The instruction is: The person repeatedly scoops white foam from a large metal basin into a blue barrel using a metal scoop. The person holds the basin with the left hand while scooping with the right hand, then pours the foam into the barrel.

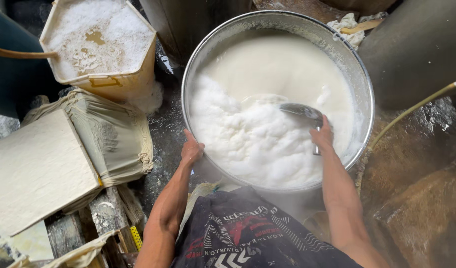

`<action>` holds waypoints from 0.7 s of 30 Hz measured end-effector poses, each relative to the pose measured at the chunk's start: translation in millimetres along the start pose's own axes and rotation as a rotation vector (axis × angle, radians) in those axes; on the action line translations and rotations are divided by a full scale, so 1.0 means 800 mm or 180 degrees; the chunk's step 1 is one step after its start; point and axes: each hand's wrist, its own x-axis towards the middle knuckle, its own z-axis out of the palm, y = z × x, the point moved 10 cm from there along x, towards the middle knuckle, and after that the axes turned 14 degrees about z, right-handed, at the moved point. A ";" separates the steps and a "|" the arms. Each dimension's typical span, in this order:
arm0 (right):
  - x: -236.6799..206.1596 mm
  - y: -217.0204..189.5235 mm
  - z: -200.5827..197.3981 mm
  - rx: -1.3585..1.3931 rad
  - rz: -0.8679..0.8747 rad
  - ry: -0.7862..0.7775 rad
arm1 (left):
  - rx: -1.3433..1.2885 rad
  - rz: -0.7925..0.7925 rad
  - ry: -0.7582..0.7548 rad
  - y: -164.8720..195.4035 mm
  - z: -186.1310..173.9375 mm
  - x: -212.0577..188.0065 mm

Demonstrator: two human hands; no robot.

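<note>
A large round metal basin (361,74) holds white liquid topped with thick foam (253,139). My right hand (322,135) grips the handle of a metal ladle (301,111) whose bowl dips into the liquid just past the foam. At the basin's near left rim rests my left hand (191,150), fingers curled on the edge. Steam rises from the basin's near side.
A foam-filled yellowish container (101,42) stands at the far left. Below it lies a cloth-wrapped block (114,136) and a pale flat board (37,168) on wet wooden planks. A thin hose (417,106) crosses at right over brown rock.
</note>
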 end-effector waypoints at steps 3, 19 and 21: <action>-0.029 0.053 -0.019 0.0651 0.0413 -0.0058 | -0.0008 0.0162 -0.0030 0.002 -0.001 0.002; -0.098 0.102 0.089 0.4013 0.1451 -0.0515 | -0.0064 0.0300 -0.0062 -0.013 0.014 0.011; -0.076 0.061 0.114 0.4156 0.1343 -0.0822 | 0.0000 0.0262 -0.0034 -0.016 0.015 0.011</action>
